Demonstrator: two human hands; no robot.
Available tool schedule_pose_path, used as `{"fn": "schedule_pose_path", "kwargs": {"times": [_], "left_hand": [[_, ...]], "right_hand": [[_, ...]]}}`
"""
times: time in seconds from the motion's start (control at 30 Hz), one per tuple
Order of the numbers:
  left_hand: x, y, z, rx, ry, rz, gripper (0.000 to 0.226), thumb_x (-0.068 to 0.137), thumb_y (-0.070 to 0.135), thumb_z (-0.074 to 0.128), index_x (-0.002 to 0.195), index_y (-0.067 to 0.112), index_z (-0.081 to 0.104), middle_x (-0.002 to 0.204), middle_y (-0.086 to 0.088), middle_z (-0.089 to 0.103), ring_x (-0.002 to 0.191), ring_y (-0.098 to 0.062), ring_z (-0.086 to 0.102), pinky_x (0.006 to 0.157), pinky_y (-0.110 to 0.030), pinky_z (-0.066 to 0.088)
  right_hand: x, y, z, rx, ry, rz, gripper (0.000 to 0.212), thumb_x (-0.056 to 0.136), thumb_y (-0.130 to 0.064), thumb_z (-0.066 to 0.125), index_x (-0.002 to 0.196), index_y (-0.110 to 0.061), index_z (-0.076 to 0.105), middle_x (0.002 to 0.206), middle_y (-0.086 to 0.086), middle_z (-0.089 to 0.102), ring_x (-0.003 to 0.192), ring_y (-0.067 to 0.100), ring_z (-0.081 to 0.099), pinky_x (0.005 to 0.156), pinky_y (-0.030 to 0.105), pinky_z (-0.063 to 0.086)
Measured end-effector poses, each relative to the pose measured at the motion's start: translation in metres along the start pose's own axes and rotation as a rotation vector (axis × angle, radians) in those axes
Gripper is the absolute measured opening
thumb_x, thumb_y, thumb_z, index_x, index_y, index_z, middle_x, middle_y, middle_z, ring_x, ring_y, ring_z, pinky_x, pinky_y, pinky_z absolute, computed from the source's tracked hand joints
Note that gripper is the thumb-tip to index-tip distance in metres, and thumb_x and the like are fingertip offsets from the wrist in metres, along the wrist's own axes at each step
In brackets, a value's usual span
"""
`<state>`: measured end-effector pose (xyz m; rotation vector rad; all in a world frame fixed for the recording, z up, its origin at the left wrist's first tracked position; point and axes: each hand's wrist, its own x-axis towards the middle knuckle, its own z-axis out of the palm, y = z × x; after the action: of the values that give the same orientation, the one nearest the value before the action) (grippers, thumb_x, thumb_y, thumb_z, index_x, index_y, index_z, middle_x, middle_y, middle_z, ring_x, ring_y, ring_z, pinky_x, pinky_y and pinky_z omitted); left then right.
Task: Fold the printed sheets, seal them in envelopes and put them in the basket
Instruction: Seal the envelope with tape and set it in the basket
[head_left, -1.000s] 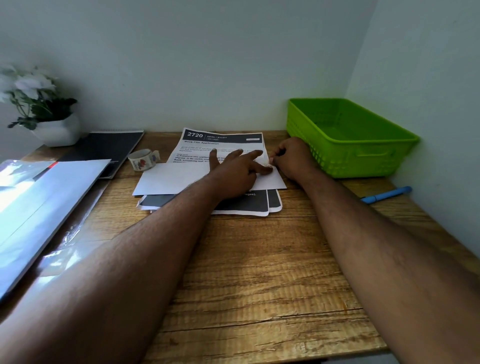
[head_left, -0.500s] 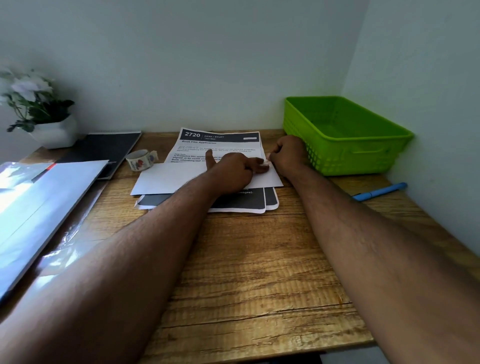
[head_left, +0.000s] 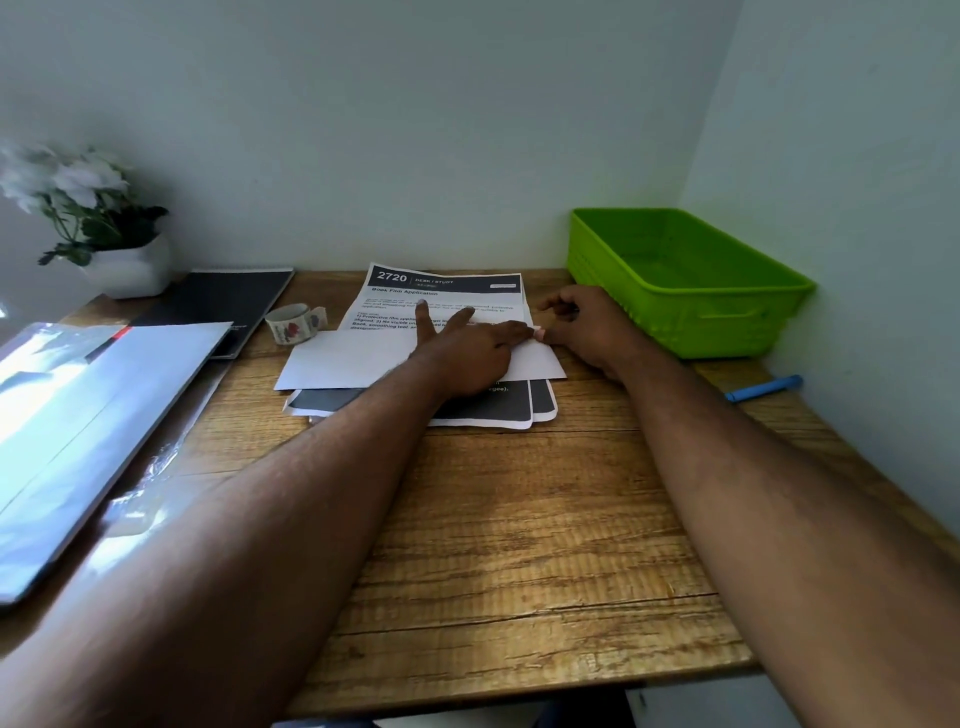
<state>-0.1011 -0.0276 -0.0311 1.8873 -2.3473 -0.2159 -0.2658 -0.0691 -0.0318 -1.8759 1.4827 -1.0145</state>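
A printed sheet (head_left: 447, 291) headed "2720" lies at the back middle of the wooden desk (head_left: 519, 519). Its lower part is folded up, blank side showing (head_left: 353, 358). Under it sit more printed sheets (head_left: 519, 408) with dark footers. My left hand (head_left: 467, 348) lies flat on the folded part, fingers spread and index pointing right along the flap's edge. My right hand (head_left: 592, 327) rests at the sheet's right edge, fingertips pinching the flap's corner. The green basket (head_left: 691, 312) stands empty just right of that hand.
A tape roll (head_left: 293, 323) sits left of the sheets, with a black notebook (head_left: 223, 301) and a potted white flower (head_left: 130, 265) behind it. A shiny plastic-wrapped flat pack (head_left: 93, 405) covers the left side. A blue pen (head_left: 763, 388) lies by the right wall.
My left hand's fingers have spread out flat over the fold after being more curled. My right hand has stayed at the sheet's right edge, fingers loosened a little.
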Motion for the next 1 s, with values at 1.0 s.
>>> {"fn": "schedule_pose_path", "kwargs": {"times": [1.0], "left_hand": [[-0.006,-0.003,0.002,-0.161,0.22,0.097,0.031,0.093,0.042,0.049,0.121,0.047,0.062,0.135,0.021,0.055,0.13,-0.011,0.047,0.113,-0.055,0.011]], "right_hand": [[0.011,0.004,0.013,-0.18,0.199,-0.009,0.04,0.078,-0.003,0.068,0.118,-0.005,0.063,0.12,0.012,0.064,0.109,0.024,0.059,0.089,0.023,0.042]]}}
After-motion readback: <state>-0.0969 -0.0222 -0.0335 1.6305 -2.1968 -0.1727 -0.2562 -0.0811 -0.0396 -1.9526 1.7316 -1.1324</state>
